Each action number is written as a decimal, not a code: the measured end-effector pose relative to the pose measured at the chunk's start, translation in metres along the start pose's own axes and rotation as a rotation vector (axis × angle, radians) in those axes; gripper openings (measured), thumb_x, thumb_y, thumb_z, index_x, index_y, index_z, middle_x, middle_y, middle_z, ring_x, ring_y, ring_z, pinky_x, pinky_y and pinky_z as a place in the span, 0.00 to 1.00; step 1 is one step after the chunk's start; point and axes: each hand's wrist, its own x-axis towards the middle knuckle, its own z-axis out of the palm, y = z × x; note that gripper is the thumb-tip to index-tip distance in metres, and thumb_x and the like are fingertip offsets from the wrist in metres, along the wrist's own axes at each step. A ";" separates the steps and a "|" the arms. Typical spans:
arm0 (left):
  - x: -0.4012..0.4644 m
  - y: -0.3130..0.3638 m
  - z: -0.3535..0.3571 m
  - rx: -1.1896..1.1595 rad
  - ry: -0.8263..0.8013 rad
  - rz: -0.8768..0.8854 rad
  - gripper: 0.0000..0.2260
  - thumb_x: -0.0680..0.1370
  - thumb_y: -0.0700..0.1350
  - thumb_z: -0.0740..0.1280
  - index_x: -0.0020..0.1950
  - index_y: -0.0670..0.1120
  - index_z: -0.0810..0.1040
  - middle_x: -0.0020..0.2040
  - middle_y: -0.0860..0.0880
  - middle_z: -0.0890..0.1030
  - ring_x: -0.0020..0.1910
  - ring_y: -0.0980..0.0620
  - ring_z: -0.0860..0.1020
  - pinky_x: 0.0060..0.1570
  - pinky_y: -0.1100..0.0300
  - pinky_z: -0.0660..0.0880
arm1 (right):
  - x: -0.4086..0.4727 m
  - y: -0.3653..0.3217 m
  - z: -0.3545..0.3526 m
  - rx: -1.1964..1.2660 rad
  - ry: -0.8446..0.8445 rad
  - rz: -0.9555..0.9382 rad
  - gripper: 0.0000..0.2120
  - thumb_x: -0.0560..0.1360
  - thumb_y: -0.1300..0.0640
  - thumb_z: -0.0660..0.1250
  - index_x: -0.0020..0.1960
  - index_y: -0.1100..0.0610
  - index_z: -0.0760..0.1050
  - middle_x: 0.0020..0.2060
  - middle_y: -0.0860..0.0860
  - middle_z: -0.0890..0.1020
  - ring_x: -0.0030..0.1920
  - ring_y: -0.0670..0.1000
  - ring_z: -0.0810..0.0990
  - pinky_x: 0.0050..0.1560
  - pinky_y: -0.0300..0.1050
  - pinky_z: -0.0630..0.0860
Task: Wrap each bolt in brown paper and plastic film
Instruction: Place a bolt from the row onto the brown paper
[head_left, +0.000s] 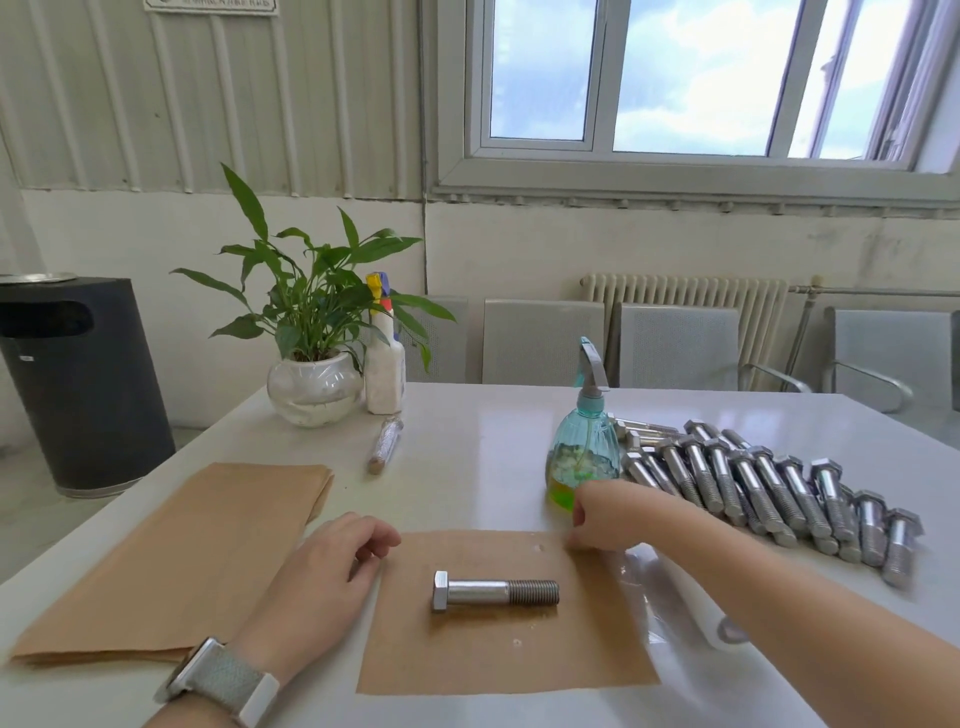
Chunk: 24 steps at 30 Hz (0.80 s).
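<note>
A steel bolt (496, 592) lies on its side in the middle of a square sheet of brown paper (498, 654), head to the left. My left hand (324, 566) rests with loosely curled fingers at the sheet's far left corner. My right hand (605, 517) has its fingers curled at the far right corner of the sheet and seems to pinch its edge. A roll of plastic film (685, 597) lies under my right forearm, right of the sheet. A wrapped bolt (385, 445) lies further back.
A stack of brown paper sheets (171, 561) lies at the left. Several bare bolts (769, 483) are heaped at the right. A teal spray bottle (584, 447), a white spray bottle (385, 358) and a potted plant (311, 384) stand behind.
</note>
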 end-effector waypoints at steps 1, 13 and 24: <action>0.000 0.000 0.001 0.001 -0.001 0.002 0.14 0.78 0.35 0.65 0.50 0.55 0.78 0.45 0.59 0.78 0.48 0.61 0.75 0.52 0.67 0.70 | 0.001 0.001 0.000 0.008 0.005 -0.008 0.12 0.78 0.52 0.62 0.39 0.57 0.71 0.36 0.52 0.75 0.37 0.52 0.73 0.33 0.40 0.69; 0.001 -0.014 0.013 0.277 0.009 -0.017 0.13 0.83 0.45 0.58 0.64 0.60 0.72 0.52 0.63 0.69 0.57 0.59 0.71 0.52 0.64 0.62 | 0.006 0.016 0.005 0.149 -0.002 -0.103 0.12 0.73 0.48 0.73 0.40 0.56 0.75 0.33 0.48 0.78 0.34 0.48 0.74 0.34 0.38 0.69; 0.000 -0.020 0.018 0.328 0.017 0.009 0.15 0.81 0.43 0.60 0.64 0.58 0.74 0.51 0.62 0.69 0.57 0.56 0.72 0.54 0.60 0.64 | 0.006 0.027 0.005 -0.043 0.120 -0.047 0.16 0.72 0.42 0.72 0.48 0.54 0.79 0.44 0.47 0.84 0.47 0.50 0.79 0.47 0.46 0.65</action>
